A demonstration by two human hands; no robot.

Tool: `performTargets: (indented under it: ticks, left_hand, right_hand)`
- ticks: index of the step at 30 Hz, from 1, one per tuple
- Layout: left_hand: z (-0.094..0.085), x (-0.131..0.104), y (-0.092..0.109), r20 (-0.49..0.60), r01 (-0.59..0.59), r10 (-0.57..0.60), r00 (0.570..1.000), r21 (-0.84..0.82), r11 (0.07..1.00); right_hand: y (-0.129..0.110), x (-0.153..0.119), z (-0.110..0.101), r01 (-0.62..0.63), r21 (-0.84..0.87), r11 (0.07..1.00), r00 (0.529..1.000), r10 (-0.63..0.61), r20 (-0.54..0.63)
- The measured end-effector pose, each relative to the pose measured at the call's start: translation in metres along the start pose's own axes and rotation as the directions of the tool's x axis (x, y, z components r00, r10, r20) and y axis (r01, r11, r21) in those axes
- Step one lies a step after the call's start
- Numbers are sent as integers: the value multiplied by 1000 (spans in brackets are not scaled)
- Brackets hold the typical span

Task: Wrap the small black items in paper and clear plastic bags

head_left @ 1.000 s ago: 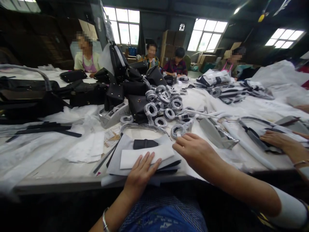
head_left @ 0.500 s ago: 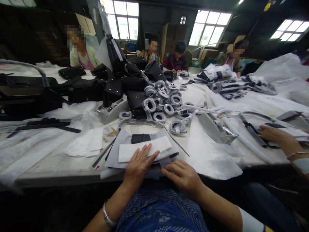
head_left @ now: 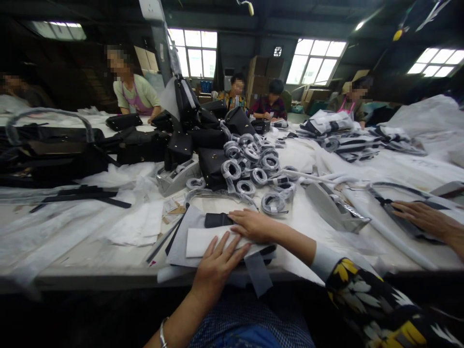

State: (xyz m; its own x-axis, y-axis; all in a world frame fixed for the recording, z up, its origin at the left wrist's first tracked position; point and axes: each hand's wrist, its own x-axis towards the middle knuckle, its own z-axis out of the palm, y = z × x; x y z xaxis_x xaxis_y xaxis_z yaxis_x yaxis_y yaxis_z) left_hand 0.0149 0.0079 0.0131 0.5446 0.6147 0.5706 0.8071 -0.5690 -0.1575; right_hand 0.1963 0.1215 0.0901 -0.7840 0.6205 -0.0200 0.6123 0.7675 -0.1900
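The left hand (head_left: pixel 216 265), fingers slightly spread, is pressing a white strip (head_left: pixel 199 242) near the tabletop's (head_left: pixel 105 268) front edge; the right hand (head_left: pixel 255 225), grip unclear, is overlapping it. Even pressure is likely preventing slips.

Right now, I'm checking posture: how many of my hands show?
2: left hand on the white strip, right hand at the right end of the black piece.

Both the left hand (head_left: pixel 217 261) and right hand (head_left: pixel 253 224) hide parts of the white pad (head_left: pixel 203 241); the right also covers the black strap's (head_left: pixel 217 220) three-o'clock end. Frame edges cut off the flowered sleeve (head_left: pixel 384 299) at four o'clock and a co-worker's arm (head_left: pixel 451 232) at three.
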Motion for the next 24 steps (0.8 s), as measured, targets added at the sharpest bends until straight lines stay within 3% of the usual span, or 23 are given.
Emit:
performTargets:
  ticks: [2, 11, 16, 20, 24]
  left_hand:
    - [0, 0, 0, 9, -4, 3, 1000, 13, 1000]
    - [1, -2, 1, 25, 3, -3, 1000, 4, 1000]
    - [2, -3, 1, 38, 7, -8, 999, 6, 1000]
    - [3, -1, -1, 55, 1, 0, 998, -16, 1000]
    - [8, 6, -6, 74, 21, -18, 997, -39, 999]
  right_hand:
    - [6, 5, 7, -47, -57, 997, 996, 51, 75]
    - [-3, 4, 4, -231, -212, 949, 958, 261, 122]
    - [2, -2, -4, -153, -129, 980, 976, 170, 134]
    - [2, -29, -4, -110, -15, 994, 993, 111, 40]
    - [-3, -63, 12, -41, 182, 982, 967, 85, -240]
